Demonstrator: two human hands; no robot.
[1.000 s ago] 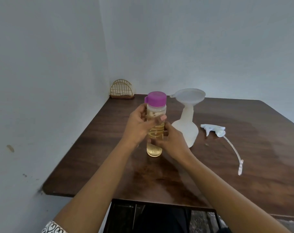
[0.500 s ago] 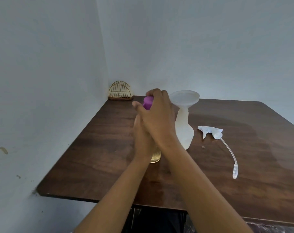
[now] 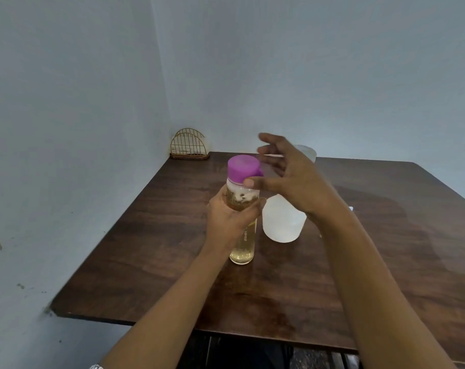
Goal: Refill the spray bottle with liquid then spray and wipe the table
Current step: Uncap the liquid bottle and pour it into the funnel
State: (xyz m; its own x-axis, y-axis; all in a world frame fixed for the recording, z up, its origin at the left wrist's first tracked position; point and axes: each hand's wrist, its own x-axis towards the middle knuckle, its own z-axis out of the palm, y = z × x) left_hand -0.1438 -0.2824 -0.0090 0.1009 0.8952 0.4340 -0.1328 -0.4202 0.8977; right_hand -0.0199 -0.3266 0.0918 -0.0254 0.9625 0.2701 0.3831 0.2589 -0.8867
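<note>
On the dark wooden table (image 3: 146,249) the white spray bottle (image 3: 282,222) is set near the middle, with a funnel (image 3: 310,153) partly seen above it behind the right hand (image 3: 287,177). Just to its left the bottle of yellowish liquid (image 3: 242,251) appears to stand on the table. This bottle is gripped round its upper body by the left hand (image 3: 231,219), the fingers curled about it. The right hand is held beside the purple cap (image 3: 243,167), fingers spread wide and nothing held; only the thumb (image 3: 252,182) is laid against the cap's lower edge.

Opening the cap is judged to be the step in hand. It is best done with the base pressed to the table, the body held firm but not squeezed, and the cap taken in the fingertips and loosened without the bottle being tilted.
</note>
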